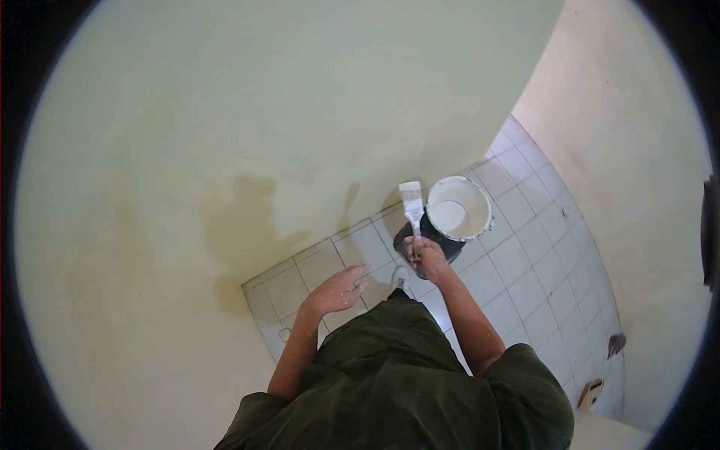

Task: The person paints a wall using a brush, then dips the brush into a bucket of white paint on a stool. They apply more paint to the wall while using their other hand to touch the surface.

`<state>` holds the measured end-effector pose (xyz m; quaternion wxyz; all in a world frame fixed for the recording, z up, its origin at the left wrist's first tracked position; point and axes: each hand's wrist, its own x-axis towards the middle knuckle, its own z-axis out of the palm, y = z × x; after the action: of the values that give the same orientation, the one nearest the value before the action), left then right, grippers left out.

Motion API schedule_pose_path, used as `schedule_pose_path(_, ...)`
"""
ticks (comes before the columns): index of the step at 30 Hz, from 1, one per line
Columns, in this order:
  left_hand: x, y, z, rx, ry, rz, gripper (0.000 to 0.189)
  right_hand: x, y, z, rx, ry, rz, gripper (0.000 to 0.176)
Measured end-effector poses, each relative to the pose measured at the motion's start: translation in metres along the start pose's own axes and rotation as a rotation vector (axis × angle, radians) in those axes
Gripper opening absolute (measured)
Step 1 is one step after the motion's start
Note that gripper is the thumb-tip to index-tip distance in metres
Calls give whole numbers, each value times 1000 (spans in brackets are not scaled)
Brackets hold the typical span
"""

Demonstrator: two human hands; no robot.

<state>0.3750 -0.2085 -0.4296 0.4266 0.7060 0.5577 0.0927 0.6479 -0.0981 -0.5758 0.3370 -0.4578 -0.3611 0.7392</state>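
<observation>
My right hand (pixel 427 256) is closed around the handle of a paintbrush (pixel 412 204). The brush points away from me toward the wall, its bristles and ferrule coated in white. Just right of it is a white bucket (pixel 485 199) with paint-smeared rim and white paint inside. A dark container (pixel 453 249) stands under or beside the bucket, partly hidden by my right hand. My left hand (pixel 336 291) hangs in front of my body with fingers stretched out and holds nothing. White specks dot both hands and forearms.
A pale wall (pixel 300 97) rises ahead and to the left, with shadows on it. Another wall (pixel 622 135) stands at right. Light tiles (pixel 517 262) cover the floor, where my shoe (pixel 400 278) shows. A dark object (pixel 616 345) and a wooden piece (pixel 590 394) lie at lower right.
</observation>
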Motion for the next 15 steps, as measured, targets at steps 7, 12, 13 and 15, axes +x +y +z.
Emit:
schedule_pose_path(7, -98, -34, 32, -87, 172, 61, 55, -36, 39, 126, 77, -246, 223, 16)
schedule_pose_path(12, -165, -41, 38, -157, 306, -27, 54, -32, 67, 162, -53, -220, 210, 11)
schedule_pose_path(13, -176, -45, 42, -163, 329, -31, 54, -34, 62, 170, -112, -194, 208, 10)
schedule_pose_path(15, -191, -58, 46, -168, 380, -39, 54, -29, 44, 186, -228, -148, 194, 10)
